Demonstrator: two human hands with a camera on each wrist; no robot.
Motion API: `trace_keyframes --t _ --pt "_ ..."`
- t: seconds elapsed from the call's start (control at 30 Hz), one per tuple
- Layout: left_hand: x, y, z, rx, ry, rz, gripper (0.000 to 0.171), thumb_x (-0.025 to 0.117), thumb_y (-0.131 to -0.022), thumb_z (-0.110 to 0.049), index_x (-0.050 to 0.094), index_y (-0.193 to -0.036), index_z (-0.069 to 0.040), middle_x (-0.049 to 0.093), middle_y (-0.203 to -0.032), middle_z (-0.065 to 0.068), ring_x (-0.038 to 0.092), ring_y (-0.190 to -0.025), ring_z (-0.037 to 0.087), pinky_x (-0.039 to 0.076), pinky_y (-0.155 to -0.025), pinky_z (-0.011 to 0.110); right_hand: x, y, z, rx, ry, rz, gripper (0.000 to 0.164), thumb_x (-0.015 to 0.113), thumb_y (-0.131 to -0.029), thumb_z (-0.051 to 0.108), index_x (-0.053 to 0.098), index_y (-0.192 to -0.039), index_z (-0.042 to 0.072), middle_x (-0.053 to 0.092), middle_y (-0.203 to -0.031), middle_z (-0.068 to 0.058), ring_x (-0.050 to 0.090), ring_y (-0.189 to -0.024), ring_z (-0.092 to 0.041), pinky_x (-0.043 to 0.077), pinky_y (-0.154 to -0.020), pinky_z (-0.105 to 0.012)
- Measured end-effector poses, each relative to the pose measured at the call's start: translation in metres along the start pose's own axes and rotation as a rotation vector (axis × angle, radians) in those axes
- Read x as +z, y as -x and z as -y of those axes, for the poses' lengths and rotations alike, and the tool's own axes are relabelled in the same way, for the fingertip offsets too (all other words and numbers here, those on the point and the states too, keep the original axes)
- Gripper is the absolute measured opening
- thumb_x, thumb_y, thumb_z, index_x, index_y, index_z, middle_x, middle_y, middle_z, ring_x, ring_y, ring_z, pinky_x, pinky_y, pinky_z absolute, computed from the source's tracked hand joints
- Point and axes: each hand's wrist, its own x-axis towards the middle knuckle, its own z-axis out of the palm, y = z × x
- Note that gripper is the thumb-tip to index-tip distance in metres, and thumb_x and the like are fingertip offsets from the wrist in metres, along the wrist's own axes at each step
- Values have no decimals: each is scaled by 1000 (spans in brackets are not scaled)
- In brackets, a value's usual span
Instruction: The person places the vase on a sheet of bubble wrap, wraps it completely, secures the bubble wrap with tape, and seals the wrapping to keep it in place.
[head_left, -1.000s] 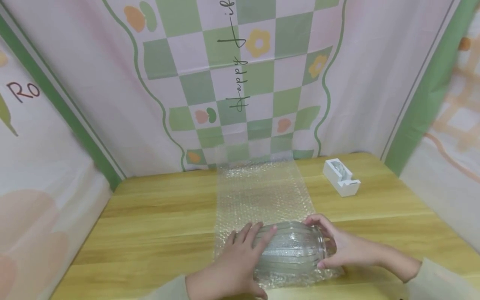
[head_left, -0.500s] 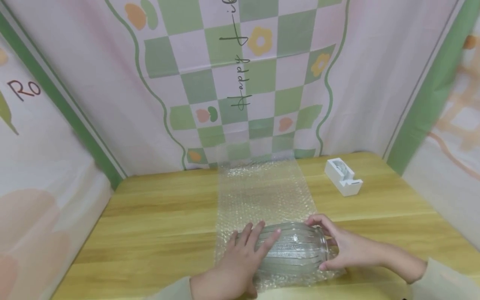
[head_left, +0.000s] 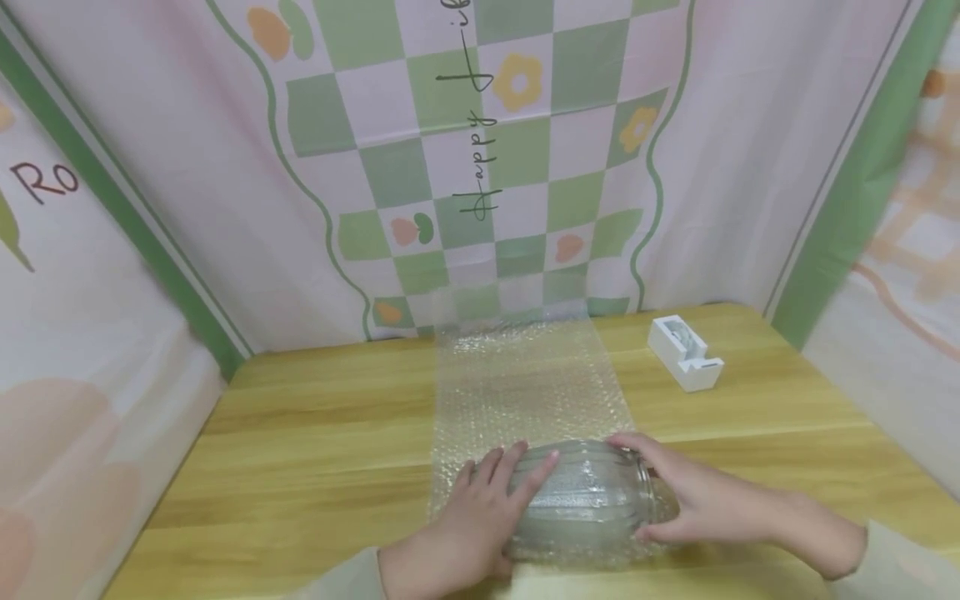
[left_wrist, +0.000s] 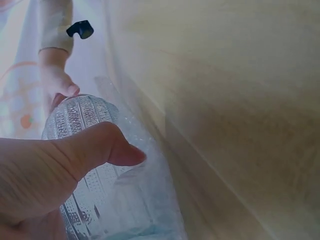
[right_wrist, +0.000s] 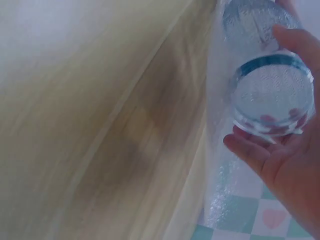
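A clear ribbed glass vase (head_left: 577, 487) lies on its side on a strip of bubble wrap (head_left: 517, 383), its mouth to the right. My left hand (head_left: 476, 517) holds its left end, fingers spread over the top. In the left wrist view, the thumb (left_wrist: 107, 145) lies across the glass and the wrap beside it. Around the mouth end, my right hand (head_left: 705, 496) grips with thumb and fingers apart on opposite sides. The right wrist view shows the round glass mouth (right_wrist: 272, 95) within that grip and bubble wrap along one side. The vase's underside is hidden.
A white tape dispenser (head_left: 686, 354) with a roll in it stands at the back right of the wooden table (head_left: 322, 442). Behind the table hangs a green-and-white checked curtain (head_left: 487, 167), and the wrap's far end reaches it. Printed cloth also hangs at both sides.
The near end of the bubble wrap has drawn in closer to the vase. My right hand has shifted slightly at the mouth end. My left hand stays nearly where it was.
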Motion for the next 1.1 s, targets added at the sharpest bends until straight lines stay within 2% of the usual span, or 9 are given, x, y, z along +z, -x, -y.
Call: trace_keyframes --t 0.2,0.3,0.43,0.53,0.67,0.87,0.93,1.0,1.1 --pt "1 -2 3 21 26 -25 139 95 -66 -28 -3 -166 -25 27 -161 19 43 -137 42 47 -103 61 0 -5 11 -47 118 -45 104 88 -78 36 28 -158 9 48 -147 -13 58 -123 -35 55 -94 -52" --pt "0 -3 4 32 13 -45 136 94 -69 -29 -1 -166 -24 30 -159 19 45 -135 42 50 -100 61 0 -8 16 -97 196 -82 106 91 -74 34 32 -158 10 45 -152 -12 54 -128 -33 52 -100 -46" --pt "-1 -5 5 38 -19 -44 133 94 -72 -37 1 -166 -24 32 -157 18 48 -133 40 52 -98 58 1 -12 23 -183 314 -141 102 93 -68 34 42 -153 11 42 -156 -8 48 -134 -31 32 -114 -24" --pt "-2 -6 7 39 -26 -27 131 93 -74 -38 0 -166 -24 33 -157 18 48 -133 38 53 -98 55 3 -15 27 -242 385 -162 100 94 -65 35 47 -151 11 43 -155 -8 47 -134 -31 13 -119 -17" --pt "-2 -8 12 59 0 -13 130 92 -75 -33 -2 -165 -24 34 -157 19 48 -133 38 53 -97 57 7 -16 32 -284 430 -160 103 93 -64 38 46 -151 9 45 -154 -13 47 -134 -34 5 -121 -19" --pt "-4 -12 15 76 39 5 129 91 -77 -30 -3 -165 -23 33 -157 20 47 -134 39 53 -96 60 14 -14 34 -255 504 -158 120 95 -56 44 39 -155 6 42 -156 -16 44 -136 -37 1 -124 -26" --pt "-5 -13 15 64 42 9 128 91 -77 -30 -2 -165 -23 34 -157 20 47 -135 39 53 -96 59 18 -12 34 -248 552 -153 130 95 -53 49 33 -157 5 38 -158 -19 37 -141 -37 -2 -125 -30" --pt "-7 -14 14 55 42 10 128 91 -76 -30 0 -165 -24 34 -157 19 47 -135 38 53 -96 59 23 -10 33 -252 590 -145 137 95 -50 52 28 -159 3 31 -161 -22 24 -150 -36 -5 -125 -34" --pt "-9 -13 13 40 47 21 129 92 -75 -30 0 -165 -26 34 -158 18 46 -136 38 52 -97 59 28 -8 30 -274 627 -150 139 96 -48 50 27 -160 5 20 -166 -23 3 -156 -30 -6 -125 -38"
